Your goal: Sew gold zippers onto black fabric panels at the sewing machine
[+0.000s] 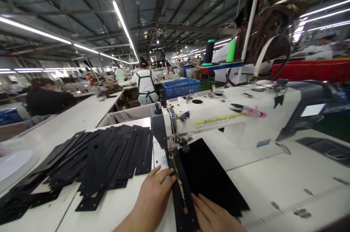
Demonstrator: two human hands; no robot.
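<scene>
Your left hand [157,195] lies palm down with its fingers stretched out, the tips resting on the left edge of a black slotted strip [177,221]. Your right hand [213,213] has its fingers extended against the strip's right edge; its thumb is hidden, so whether it pinches anything you cannot tell from here. The strip runs lengthwise between your hands, its far end at the needle area of the white sewing machine [232,130], and a gold-toothed zipper [177,177] shows along its slot. A black fabric panel [214,177] lies flat just to the right of it (whether the two are joined is unclear). To your left, a fanned pile of similar black strips [109,159] covers part of the white tabletop [125,203]. On the machine's arm, you have pink-handled thread snips [250,111] beside a yellow measuring tape [216,119]. Beyond, a co-worker [144,81] in a green apron stands or sits facing away, near a blue plastic crate [180,89].
</scene>
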